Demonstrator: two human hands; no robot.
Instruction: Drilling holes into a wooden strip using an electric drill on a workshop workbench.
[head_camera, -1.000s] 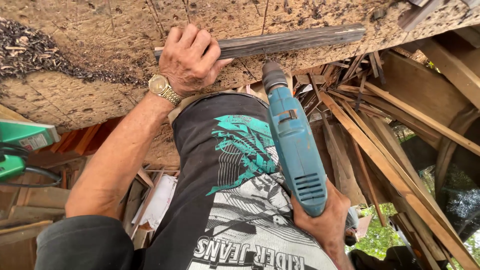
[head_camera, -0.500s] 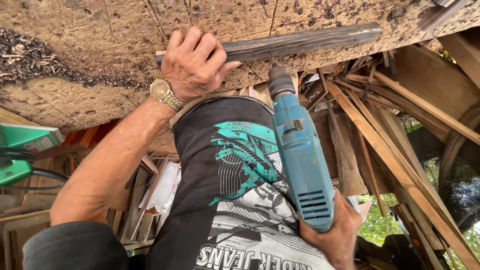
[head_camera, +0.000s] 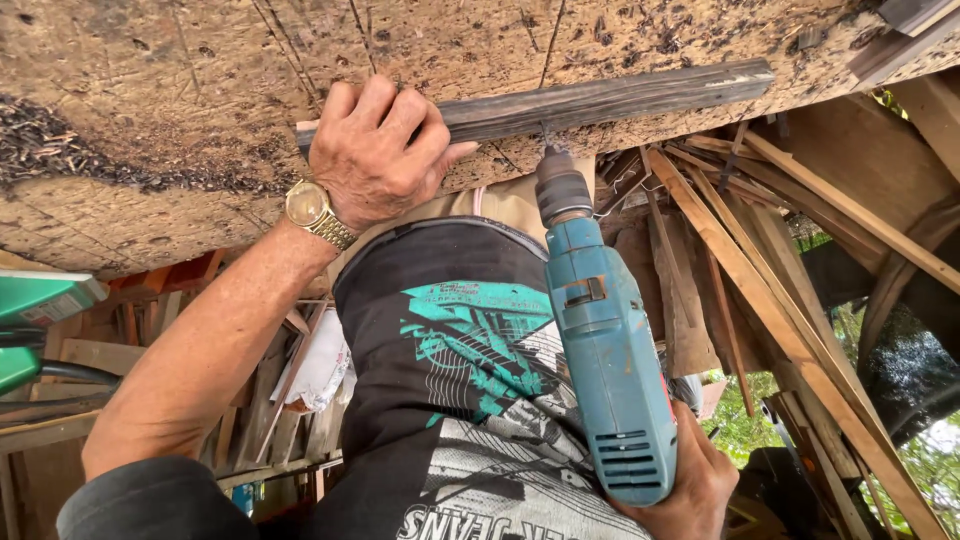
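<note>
Your worktop (head_camera: 180, 120), one rough, pitted slab of wood, fills the far side of the view, with a drift of dark shavings (head_camera: 60, 160) at its left. Along its near edge lies one dark wooden strip (head_camera: 620, 100), its long axis running left to right, the right end tilted slightly farther away. Below it, to the right, a pile of loose slats (head_camera: 790, 290) leans at angles. You hold one blue electric drill (head_camera: 605, 350), its body running near to far, the chuck pointing away from you and the thin bit meeting the strip about mid-length. Your left hand (head_camera: 375, 155) is closed over the strip's left end, pressing it to the worktop, a gold wristwatch (head_camera: 315, 212) on that wrist. Your right hand (head_camera: 680, 490) is wrapped around the drill's near end.
</note>
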